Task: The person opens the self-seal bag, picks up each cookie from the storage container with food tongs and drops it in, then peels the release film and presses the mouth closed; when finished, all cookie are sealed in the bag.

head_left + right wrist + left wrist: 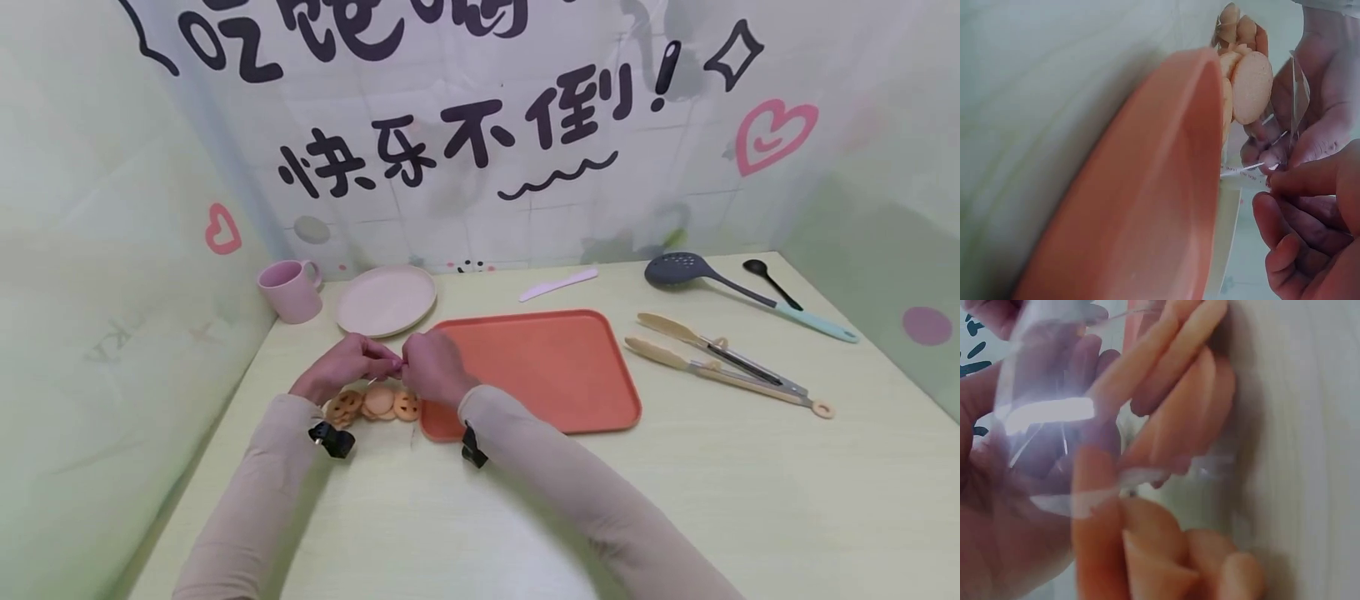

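Note:
Round tan biscuits (378, 402), some with holes in their tops, lie in a clear plastic bag (1047, 419) left of the tray. In the left wrist view, the film shines in front of several biscuits (1175, 406). My left hand (341, 367) grips the bag's edge between thumb and fingers. Close against it, my right hand (435, 367) pinches the bag's edge where a thin printed strip (1244, 170) shows in the right wrist view. The exact spot between the right fingertips is too small to make out.
An orange tray (540, 367) stands right beside the biscuits. Behind are a pink mug (291, 292), a plate (386, 300) and a pink knife (558, 285). To the right lie tongs (720, 371), a slotted ladle (675, 268) and a small black spoon (772, 282).

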{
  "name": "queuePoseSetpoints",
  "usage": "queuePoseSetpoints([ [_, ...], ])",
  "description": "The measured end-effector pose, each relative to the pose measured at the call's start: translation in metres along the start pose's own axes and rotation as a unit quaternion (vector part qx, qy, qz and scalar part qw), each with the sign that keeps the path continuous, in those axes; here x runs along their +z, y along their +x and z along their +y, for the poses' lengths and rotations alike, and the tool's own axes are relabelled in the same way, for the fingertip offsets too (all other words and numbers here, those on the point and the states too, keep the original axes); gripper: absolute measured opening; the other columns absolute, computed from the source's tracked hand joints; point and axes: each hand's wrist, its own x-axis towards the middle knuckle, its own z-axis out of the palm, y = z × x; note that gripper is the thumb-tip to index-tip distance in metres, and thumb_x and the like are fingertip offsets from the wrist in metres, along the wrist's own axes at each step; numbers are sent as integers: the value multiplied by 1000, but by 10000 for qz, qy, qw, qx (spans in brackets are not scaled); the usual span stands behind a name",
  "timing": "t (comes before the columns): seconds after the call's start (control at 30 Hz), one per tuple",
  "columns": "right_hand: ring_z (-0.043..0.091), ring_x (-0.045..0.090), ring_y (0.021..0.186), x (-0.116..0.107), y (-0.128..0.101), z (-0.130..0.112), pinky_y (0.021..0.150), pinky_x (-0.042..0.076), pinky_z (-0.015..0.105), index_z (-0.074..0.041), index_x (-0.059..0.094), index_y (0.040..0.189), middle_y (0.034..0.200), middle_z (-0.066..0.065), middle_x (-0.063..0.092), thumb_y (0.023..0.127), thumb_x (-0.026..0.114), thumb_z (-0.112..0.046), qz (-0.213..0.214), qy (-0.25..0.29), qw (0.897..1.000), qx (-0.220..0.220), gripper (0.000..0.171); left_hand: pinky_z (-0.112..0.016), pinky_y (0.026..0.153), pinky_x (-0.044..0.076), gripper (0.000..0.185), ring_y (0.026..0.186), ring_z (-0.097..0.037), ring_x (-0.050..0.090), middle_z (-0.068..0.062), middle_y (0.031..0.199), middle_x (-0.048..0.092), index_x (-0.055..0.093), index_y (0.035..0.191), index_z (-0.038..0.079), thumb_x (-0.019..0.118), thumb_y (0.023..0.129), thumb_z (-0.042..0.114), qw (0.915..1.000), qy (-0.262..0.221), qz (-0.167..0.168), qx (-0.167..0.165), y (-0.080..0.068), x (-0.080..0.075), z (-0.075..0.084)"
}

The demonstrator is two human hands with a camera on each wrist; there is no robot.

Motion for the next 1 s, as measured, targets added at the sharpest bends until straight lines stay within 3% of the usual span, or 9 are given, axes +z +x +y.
queuePoseSetpoints([
  [0.17, 10, 44, 52, 2, 3, -1, 46, 31, 19, -14, 54, 61, 54, -5, 41, 92, 66, -17, -1, 93, 9999, -57, 33, -24, 78, 55, 24, 87, -10, 65, 3, 96, 76, 72, 116, -4, 61, 98, 8, 9998, -156, 103, 28, 0, 1, 0],
  [0.33, 9, 44, 52, 4, 3, 3, 47, 31, 18, -15, 52, 62, 55, -5, 41, 93, 69, -20, -69, 828, 9964, 145, 35, -23, 78, 55, 24, 86, -11, 64, 6, 91, 74, 69, 115, -9, 59, 97, 4, 9994, -297, 74, 187, 4, 2, -3],
  [0.43, 8, 44, 52, 6, 3, 7, 46, 31, 18, -14, 53, 62, 54, -5, 41, 94, 71, -24, -56, 1509, 9881, 297, 38, -24, 80, 56, 22, 87, -12, 67, 3, 92, 76, 71, 112, -7, 61, 97, 4, 9994, -254, 101, 218, 5, 2, -4],
  [0.57, 8, 41, 49, 8, 0, 12, 44, 30, 19, -11, 57, 61, 53, -4, 42, 95, 71, -27, -41, 2447, 9683, 499, 40, -28, 81, 57, 19, 87, -14, 70, -7, 95, 77, 73, 109, -3, 61, 98, 7, 9993, -54, 99, 363, 3, 4, -5],
  [0.73, 7, 46, 56, 6, -3, 23, 52, 37, 18, -11, 64, 65, 58, -6, 50, 91, 72, -18, 465, 3075, 9452, 991, 29, -27, 81, 59, 20, 85, -12, 69, -7, 90, 76, 72, 107, -5, 61, 99, 9, 9992, 72, 285, 287, -1, 5, -9],
  [0.83, 7, 47, 60, 2, -6, 30, 58, 39, 18, -11, 61, 64, 61, -6, 50, 88, 72, -12, 764, 3128, 9407, 1065, 26, -25, 80, 59, 23, 86, -12, 69, -7, 91, 74, 69, 111, -6, 59, 101, 13, 9985, -14, 538, 133, -2, 4, -8],
  [1.0, 10, 48, 64, -11, -15, 30, 61, 40, 19, -9, 62, 65, 64, -4, 53, 86, 70, -7, 669, 3202, 9424, 693, 23, -25, 79, 59, 30, 87, -10, 69, -16, 101, 71, 63, 117, -7, 56, 104, 19, 9943, -31, 1026, 292, -9, -4, -4],
])
